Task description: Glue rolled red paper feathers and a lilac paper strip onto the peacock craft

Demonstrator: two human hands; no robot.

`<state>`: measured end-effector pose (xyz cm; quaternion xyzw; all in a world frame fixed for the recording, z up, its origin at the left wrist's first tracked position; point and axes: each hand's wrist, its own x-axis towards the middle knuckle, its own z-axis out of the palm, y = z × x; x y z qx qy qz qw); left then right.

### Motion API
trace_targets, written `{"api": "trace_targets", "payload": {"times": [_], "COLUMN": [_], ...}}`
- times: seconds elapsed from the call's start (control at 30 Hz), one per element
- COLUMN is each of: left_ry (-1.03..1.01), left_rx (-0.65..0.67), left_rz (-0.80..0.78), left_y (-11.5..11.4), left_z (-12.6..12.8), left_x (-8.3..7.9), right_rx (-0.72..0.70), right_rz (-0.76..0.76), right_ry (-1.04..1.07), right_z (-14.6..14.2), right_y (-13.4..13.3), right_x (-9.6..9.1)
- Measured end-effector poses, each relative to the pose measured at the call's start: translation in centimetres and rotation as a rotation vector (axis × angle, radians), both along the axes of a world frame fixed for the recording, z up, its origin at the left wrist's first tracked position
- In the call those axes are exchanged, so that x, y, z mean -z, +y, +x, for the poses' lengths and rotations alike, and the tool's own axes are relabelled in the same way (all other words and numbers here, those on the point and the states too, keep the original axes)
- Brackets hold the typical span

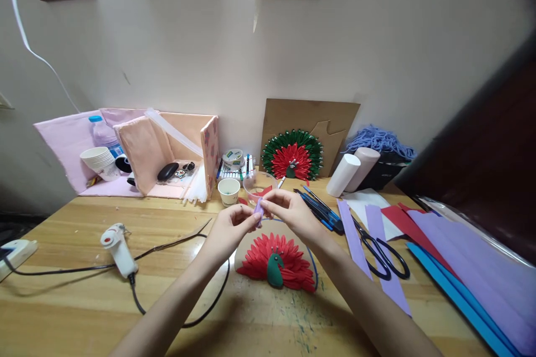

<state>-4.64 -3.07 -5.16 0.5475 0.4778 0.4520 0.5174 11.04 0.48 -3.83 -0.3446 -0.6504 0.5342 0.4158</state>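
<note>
Between my two hands is a small purple paper strip (259, 212), pinched by the fingertips of both. My left hand (232, 228) grips it from the left, its fingers closed. From the right, my right hand (288, 213) holds its upper part between thumb and fingers. Just below them on the table lies a half-round cardboard piece (247, 240) with a peacock (275, 268) on it, green-bodied with red paper feathers fanned out. Part of the board's top edge is hidden by my hands.
A white hot glue gun (121, 251) with a black cord lies left. On the right are black-handled scissors (379, 254), purple strips (354, 240), pens (320, 209) and coloured sheets (481, 268). Behind stand a paper cup (229, 192), a plastic bowl (253, 181) and a finished red-green peacock (310, 150).
</note>
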Motion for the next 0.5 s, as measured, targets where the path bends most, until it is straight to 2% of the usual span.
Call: {"api": "trace_targets", "payload": {"times": [0.27, 0.5], "left_ry": [-0.084, -0.098], "left_rx": [0.026, 0.077], "left_rz": [-0.064, -0.061], "left_y": [0.1, -0.1], "left_z": [-0.1, 0.0], "left_x": [-0.1, -0.1], "right_rx": [0.001, -0.174], "right_rz": [0.007, -0.059], "right_ry": [0.007, 0.071], "right_z": [0.5, 1.1], "right_y": [0.3, 0.5], "right_x": [0.0, 0.4]}}
